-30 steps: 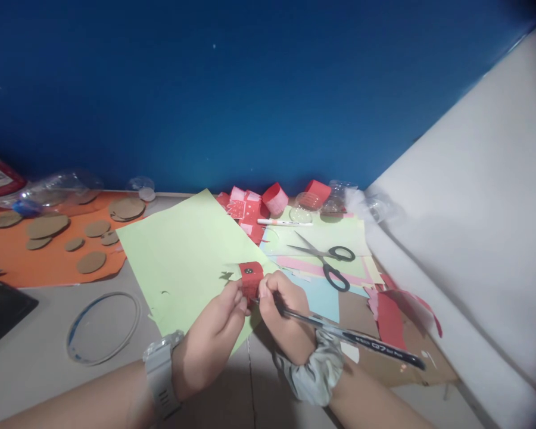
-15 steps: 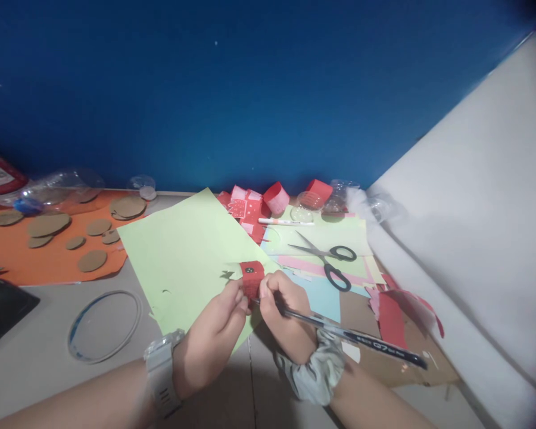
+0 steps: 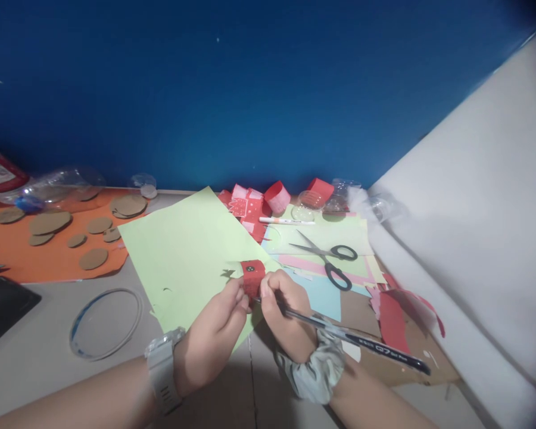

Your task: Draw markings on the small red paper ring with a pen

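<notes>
Because the red paper piece is so small, the left hand pinches it by its lower left edge between thumb and curled fingers, presumably to steady it while leaving the marked upper face uncovered. The right hand is closed around a dark pen in a writing grip, low near the tip, which probably gives finer control; the barrel slants back over the wrist. The tip points at the piece's lower edge, though whether it touches I cannot tell. The piece sits between both hands, above the near right part of a light green sheet, which may serve as backing. Scissors lie with blades parted on coloured sheets, their handles to the right, seemingly handy for the right hand. Cardboard discs lie apart on orange paper, perhaps for easy sorting.
</notes>
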